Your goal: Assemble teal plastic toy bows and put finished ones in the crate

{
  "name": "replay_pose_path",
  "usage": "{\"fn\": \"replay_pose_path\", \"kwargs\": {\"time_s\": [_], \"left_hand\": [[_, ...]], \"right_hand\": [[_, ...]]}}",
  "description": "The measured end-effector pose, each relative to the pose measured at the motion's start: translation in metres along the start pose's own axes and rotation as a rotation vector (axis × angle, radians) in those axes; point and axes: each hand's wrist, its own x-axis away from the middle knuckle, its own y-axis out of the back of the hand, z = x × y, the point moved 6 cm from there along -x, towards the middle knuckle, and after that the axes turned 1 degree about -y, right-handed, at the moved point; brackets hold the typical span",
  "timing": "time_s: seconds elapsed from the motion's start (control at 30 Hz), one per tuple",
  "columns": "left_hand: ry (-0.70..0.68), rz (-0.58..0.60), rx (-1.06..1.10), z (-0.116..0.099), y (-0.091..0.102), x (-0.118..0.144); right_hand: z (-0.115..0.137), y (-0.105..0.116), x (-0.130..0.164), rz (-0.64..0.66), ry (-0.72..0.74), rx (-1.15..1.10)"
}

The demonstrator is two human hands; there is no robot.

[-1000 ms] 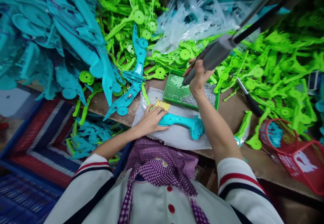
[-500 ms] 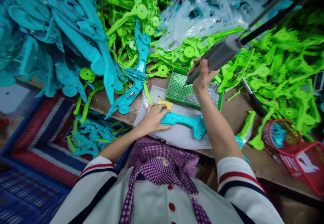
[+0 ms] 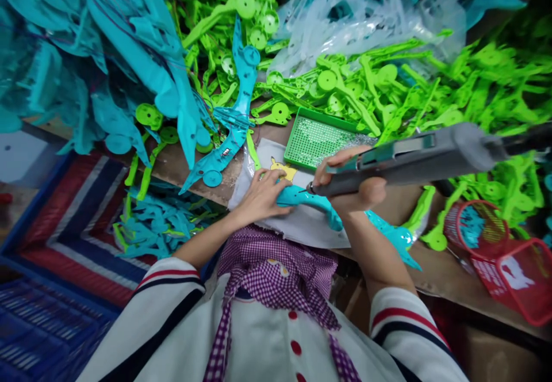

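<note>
Teal plastic part (image 3: 308,201) on white sheet (image 3: 302,226) at near tabletop edge, pinned flat under your left hand (image 3: 261,198). Your right hand (image 3: 353,183), clamped on grey screwdriver (image 3: 409,160), has swung back from green screw tray (image 3: 317,139); bit tip now touching part. Screw presumably picked, driving about due.

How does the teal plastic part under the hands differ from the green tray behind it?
The teal plastic part is long, curved and solid; the green tray is a flat rectangle with a dotted grid inside. The part lies on a white sheet under the left hand, with the grey driver in the right hand pointing at it; no hand touches the tray. Both rest on the workbench.
</note>
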Motion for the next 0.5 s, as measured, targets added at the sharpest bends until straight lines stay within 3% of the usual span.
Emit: {"fn": "replay_pose_path", "kwargs": {"time_s": [0.27, 0.4, 0.5], "left_hand": [[0.020, -0.196, 0.124, -0.009, 0.017, 0.004], [0.027, -0.254, 0.146, -0.016, 0.017, 0.002], [0.014, -0.265, 0.196, -0.018, 0.017, 0.000]], "right_hand": [[0.006, -0.010, 0.007, 0.022, 0.015, -0.015], [0.013, -0.010, 0.009, -0.020, 0.042, -0.009], [0.016, -0.013, 0.012, 0.022, 0.055, -0.075]]}}
